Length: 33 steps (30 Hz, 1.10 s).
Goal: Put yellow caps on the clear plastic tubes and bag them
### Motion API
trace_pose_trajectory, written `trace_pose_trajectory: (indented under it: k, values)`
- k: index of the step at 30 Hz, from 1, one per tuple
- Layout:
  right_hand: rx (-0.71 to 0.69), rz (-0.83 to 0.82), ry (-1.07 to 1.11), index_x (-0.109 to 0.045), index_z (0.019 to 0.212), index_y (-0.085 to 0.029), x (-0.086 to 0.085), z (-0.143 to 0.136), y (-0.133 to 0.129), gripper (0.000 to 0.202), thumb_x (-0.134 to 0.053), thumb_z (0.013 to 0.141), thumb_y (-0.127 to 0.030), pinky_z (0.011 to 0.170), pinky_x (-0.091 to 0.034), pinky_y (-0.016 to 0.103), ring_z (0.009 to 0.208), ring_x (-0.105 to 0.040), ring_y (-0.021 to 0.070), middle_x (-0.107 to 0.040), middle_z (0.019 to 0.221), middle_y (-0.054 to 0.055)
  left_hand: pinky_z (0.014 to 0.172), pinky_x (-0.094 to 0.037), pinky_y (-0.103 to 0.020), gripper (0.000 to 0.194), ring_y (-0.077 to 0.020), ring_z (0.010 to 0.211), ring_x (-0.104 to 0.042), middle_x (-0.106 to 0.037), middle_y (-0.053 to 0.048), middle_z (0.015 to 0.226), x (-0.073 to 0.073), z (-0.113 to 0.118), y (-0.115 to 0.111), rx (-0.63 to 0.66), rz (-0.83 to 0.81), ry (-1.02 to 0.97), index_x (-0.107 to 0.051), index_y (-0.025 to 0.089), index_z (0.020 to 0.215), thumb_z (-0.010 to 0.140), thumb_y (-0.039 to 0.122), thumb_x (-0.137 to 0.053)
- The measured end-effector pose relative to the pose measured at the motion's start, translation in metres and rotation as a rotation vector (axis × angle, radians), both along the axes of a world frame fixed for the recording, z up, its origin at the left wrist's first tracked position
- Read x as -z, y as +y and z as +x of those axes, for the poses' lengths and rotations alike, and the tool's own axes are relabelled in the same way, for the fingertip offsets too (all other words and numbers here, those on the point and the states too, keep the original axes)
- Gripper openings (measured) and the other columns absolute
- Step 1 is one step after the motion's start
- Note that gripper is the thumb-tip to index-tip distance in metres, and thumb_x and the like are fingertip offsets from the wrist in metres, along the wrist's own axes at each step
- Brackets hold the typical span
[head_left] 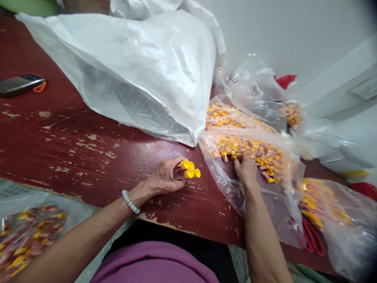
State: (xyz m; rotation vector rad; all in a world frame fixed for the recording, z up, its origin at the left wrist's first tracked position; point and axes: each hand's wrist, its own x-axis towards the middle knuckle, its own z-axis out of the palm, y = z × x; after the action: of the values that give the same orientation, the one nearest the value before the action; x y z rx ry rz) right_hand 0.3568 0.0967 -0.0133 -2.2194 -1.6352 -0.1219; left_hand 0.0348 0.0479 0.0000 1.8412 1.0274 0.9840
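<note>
My left hand (167,176) is clamped around a small bunch of clear tubes (178,173) with yellow caps, held over the near edge of the red, paint-chipped worktop (97,157), the caps pointing right; a string of pale beads (130,201) circles that wrist. My right hand (246,169) reaches into the mouth of an open clear bag (262,145), which lies on the right of the worktop and holds a heap of yellow caps with pink-and-red printed pieces; my fingertips are at a yellow-capped piece (233,155), but I cannot tell whether that grip has closed on it. Another clear bag (224,116) of yellow-capped pieces lies just beyond this one. At the far middle a big white sack (165,59) slumps with its mouth gaping toward me, and clear empty-looking tubes (153,118) lie inside it. To the near right, a further clear bag (326,200) holds more yellow and pink pieces, with a red loop (312,236) beside it. At the near left, below the worktop, clear plastic (32,232) holds many yellow-capped tubes with red-and-white contents. A dark phone (22,84) lies at the far left.
</note>
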Motion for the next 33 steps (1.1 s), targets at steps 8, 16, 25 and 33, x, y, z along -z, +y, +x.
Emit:
trace_pose_trajectory:
  k: [8, 16, 25, 33]
  values:
    - [-0.061, 0.084, 0.421, -0.05, 0.118, -0.015, -0.011, -0.005, -0.026, 0.042, -0.047, 0.081, -0.034, 0.064, -0.046, 0.032, 0.064, -0.053, 0.0161, -0.058, 0.078, 0.002, 0.06, -0.039, -0.022, 0.024, -0.0128, 0.065, -0.051, -0.058, 0.001, 0.075, 0.003, 0.001, 0.001, -0.007, 0.068, 0.051, -0.057, 0.018, 0.084, 0.062, 0.014, -0.063]
    - [-0.465, 0.314, 0.986, -0.051, 0.105, -0.023, -0.047, -0.134, -0.069, 0.026, -0.058, 0.083, -0.034, 0.073, -0.048, 0.028, 0.075, -0.058, 0.012, -0.059, 0.083, -0.001, 0.055, -0.035, -0.021, 0.022, -0.01, 0.059, -0.046, -0.053, 0.003, 0.069, 0.001, 0.002, 0.0, -0.023, 0.044, 0.147, -0.053, 0.017, 0.083, 0.062, 0.019, -0.062]
    - [-0.784, 0.349, 0.299, -0.058, 0.097, -0.023, -0.048, -0.179, -0.089, 0.014, -0.057, 0.084, -0.026, 0.091, -0.043, 0.04, 0.102, -0.055, 0.0212, -0.06, 0.109, 0.007, 0.056, -0.035, -0.022, 0.021, -0.0098, 0.059, -0.043, -0.05, 0.005, 0.066, 0.006, 0.0, 0.002, -0.037, -0.001, 0.094, -0.052, 0.017, 0.08, 0.064, 0.026, -0.063]
    - [-0.89, 0.268, 0.03, -0.031, 0.137, -0.019, -0.042, -0.179, -0.092, 0.083, -0.069, 0.07, -0.049, 0.104, -0.028, 0.049, 0.128, -0.037, 0.0313, -0.043, 0.14, 0.014, 0.061, -0.042, -0.023, 0.039, -0.0119, 0.066, -0.049, -0.057, 0.003, 0.077, 0.008, 0.0, 0.003, -0.031, -0.1, -0.055, -0.056, 0.015, 0.091, 0.054, 0.018, -0.068]
